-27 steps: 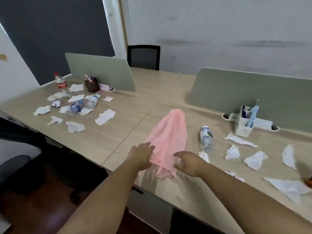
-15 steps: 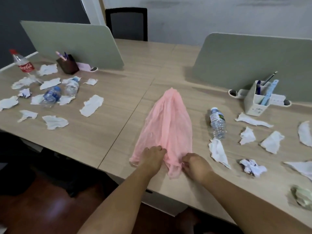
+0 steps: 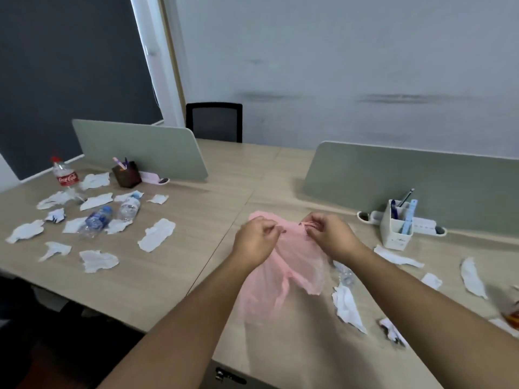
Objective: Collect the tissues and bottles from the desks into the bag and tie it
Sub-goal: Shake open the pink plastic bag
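Observation:
A thin pink plastic bag (image 3: 292, 265) hangs above the desk (image 3: 213, 197) between my hands. My left hand (image 3: 254, 240) pinches one side of its top edge, my right hand (image 3: 331, 238) pinches the other. Several white tissues (image 3: 156, 238) lie scattered on the left desk beside two clear water bottles (image 3: 97, 221) lying down and an upright cola bottle (image 3: 64, 175). More tissues (image 3: 348, 307) lie on the right desk. A clear bottle (image 3: 345, 275) shows partly behind my right forearm.
Green divider screens (image 3: 140, 150) stand at the back of each desk. A brown pen cup (image 3: 126, 175) sits on the left, a white pen holder (image 3: 397, 228) on the right. A black chair (image 3: 214, 122) stands beyond the desks. An orange object (image 3: 512, 314) shows at the right edge.
Both hands have lifted the pink bag off the desk by its edge; it lay flat before. The camera view has tilted up.

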Demonstrator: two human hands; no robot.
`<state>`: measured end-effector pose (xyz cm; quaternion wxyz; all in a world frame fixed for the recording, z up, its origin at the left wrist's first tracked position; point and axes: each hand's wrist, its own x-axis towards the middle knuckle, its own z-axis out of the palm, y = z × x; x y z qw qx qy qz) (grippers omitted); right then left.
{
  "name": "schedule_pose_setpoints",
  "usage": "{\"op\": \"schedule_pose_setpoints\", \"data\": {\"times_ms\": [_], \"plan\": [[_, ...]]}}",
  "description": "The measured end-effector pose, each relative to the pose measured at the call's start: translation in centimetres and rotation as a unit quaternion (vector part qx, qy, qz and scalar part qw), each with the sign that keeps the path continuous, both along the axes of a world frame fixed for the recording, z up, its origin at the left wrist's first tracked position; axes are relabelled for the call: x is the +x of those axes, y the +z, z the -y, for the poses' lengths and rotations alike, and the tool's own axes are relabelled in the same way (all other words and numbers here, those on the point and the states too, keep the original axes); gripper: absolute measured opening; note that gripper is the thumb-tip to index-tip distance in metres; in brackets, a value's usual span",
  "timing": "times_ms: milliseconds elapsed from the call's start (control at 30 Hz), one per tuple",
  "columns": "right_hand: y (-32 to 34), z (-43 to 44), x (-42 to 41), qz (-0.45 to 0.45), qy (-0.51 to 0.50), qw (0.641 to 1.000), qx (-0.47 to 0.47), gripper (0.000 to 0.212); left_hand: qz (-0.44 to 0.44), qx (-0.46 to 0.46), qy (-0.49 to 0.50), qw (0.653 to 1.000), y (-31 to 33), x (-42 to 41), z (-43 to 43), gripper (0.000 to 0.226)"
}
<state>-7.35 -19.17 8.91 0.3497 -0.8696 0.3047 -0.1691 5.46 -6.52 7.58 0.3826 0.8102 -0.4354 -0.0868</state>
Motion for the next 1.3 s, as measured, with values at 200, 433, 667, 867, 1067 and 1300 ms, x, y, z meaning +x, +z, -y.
{"op": "schedule_pose_setpoints", "data": {"times_ms": [200,433,667,867,1067,1300], "plan": [[0.1,2.5,-2.8,-0.151,-0.117,0.978,-0.079,0.025,-0.302,-0.075,0.036,0.95,4.3,2.1,-1.0,0.025],[2.5,2.9,-4.1,0.117,-0.134,0.914,0.364,0.018,-0.15,0.127,-0.021,0.98,4.7,4.0,-3.7,0.035],[3.4,3.1,-3.4,0.192,-0.181,0.792,0.55,0.034,-0.381,-0.036,0.115,0.917,4.4,3.6,-4.5,0.029],[1.3,4.2,-4.9,-0.037,-0.084,0.906,0.413,0.016,-0.463,0.001,0.068,0.884,2.6,5.4,-8.5,0.02],[1.4,5.5,-5.6,-0.001,0.007,0.853,0.521,0.021,-0.56,-0.117,0.073,0.817,1.5,7.1,-10.5,0.025],[0.6,5.5,-4.5,0.094,-0.035,0.805,0.585,0.044,-0.536,-0.103,0.081,0.834,0.0,7.0,-11.1,0.035]]}}
